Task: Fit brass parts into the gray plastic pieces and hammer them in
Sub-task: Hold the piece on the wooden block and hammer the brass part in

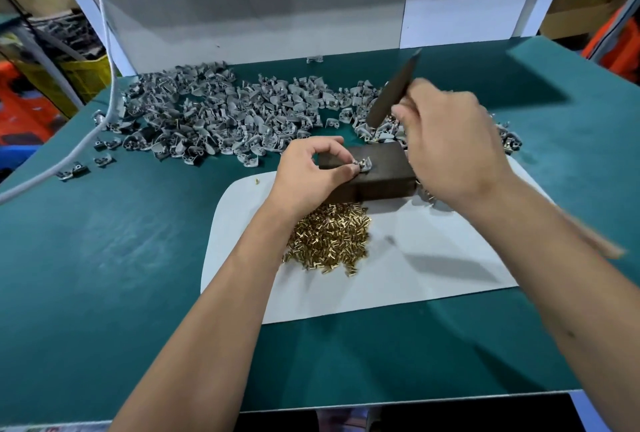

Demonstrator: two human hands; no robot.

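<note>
My left hand point(313, 173) pinches a small gray plastic piece point(364, 164) on top of a dark metal block point(384, 173). My right hand point(446, 140) grips a dark hammering tool point(394, 88), raised and blurred above the block's right end. A heap of small brass parts point(329, 241) lies on a white sheet point(433, 268) just in front of the block. A wide pile of gray plastic pieces point(221, 112) spreads across the green table behind the block.
The green table top point(104, 258) ends at a white backboard point(277, 15). A white cord point(107, 60) hangs down at the left. More gray pieces point(509, 142) lie to the right of my right hand. One stray brass part point(257, 181) sits on the sheet's left edge.
</note>
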